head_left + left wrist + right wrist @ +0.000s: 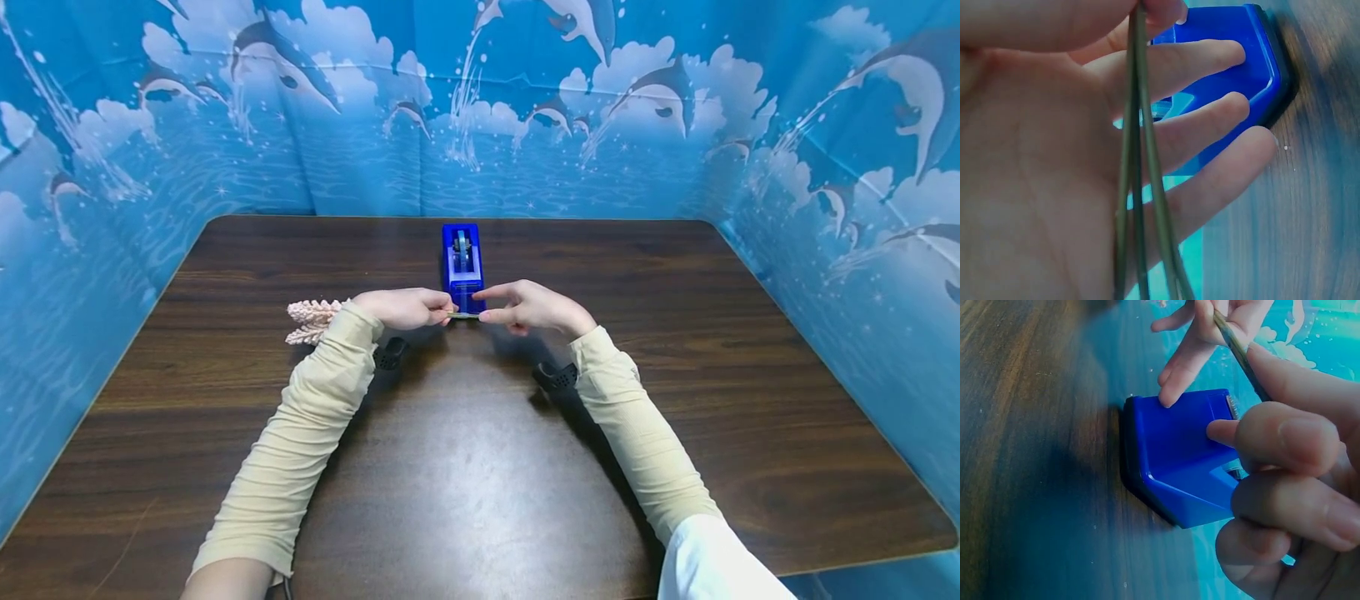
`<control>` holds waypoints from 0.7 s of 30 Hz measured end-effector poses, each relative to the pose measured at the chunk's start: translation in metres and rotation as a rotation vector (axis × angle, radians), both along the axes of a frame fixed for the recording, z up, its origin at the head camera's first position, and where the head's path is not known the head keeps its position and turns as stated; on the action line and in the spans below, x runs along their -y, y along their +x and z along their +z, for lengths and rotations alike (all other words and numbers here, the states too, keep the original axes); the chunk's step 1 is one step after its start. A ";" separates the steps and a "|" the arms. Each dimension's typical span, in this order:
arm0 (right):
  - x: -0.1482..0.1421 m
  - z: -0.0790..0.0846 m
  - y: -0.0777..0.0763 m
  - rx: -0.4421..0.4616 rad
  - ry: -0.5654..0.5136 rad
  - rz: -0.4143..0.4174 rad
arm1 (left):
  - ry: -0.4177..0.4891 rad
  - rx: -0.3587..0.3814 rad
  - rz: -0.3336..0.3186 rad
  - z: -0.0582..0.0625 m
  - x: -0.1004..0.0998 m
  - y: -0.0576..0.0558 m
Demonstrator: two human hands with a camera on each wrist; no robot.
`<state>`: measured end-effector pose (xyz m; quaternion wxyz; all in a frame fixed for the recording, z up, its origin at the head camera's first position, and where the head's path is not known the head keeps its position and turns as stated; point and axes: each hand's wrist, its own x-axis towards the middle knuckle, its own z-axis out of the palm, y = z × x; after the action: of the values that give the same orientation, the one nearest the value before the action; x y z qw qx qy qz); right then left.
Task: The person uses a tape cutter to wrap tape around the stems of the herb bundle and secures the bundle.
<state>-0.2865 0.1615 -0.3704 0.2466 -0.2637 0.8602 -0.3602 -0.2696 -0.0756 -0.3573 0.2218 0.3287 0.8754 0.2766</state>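
My left hand (405,308) pinches thin green stems (1136,125) between thumb and index finger, the other fingers stretched out beside a blue tape dispenser (463,279). Pale pink flower sprigs (311,321) stick out to the left past that wrist. The stems run across close in front of the dispenser to my right hand (536,308). There, the right thumb and a curled finger meet at the stem tips (1244,359), hiding the very end. The right index finger reaches to the dispenser's front, near its toothed cutter (1233,406).
The dispenser stands near the far edge of a dark wooden table (480,467). Behind and at both sides hangs a blue curtain (360,158) printed with dolphins. Dark straps (555,377) sit at the wrists.
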 end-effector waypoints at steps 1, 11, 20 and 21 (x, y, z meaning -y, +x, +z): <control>0.000 0.001 0.000 -0.010 0.008 -0.002 | 0.003 0.004 -0.001 0.000 0.000 0.000; -0.001 -0.001 -0.004 -0.080 0.111 -0.028 | -0.064 -0.027 0.063 0.003 -0.006 0.008; -0.008 0.001 -0.005 -0.152 0.130 0.067 | -0.082 -0.041 0.164 0.012 -0.018 0.016; -0.009 0.001 -0.004 -0.149 0.121 0.063 | -0.077 -0.049 0.167 0.013 -0.019 0.016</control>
<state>-0.2908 0.1706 -0.3691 0.2085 -0.3014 0.8876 -0.2789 -0.2536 -0.0568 -0.3445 0.1892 0.2524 0.9148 0.2522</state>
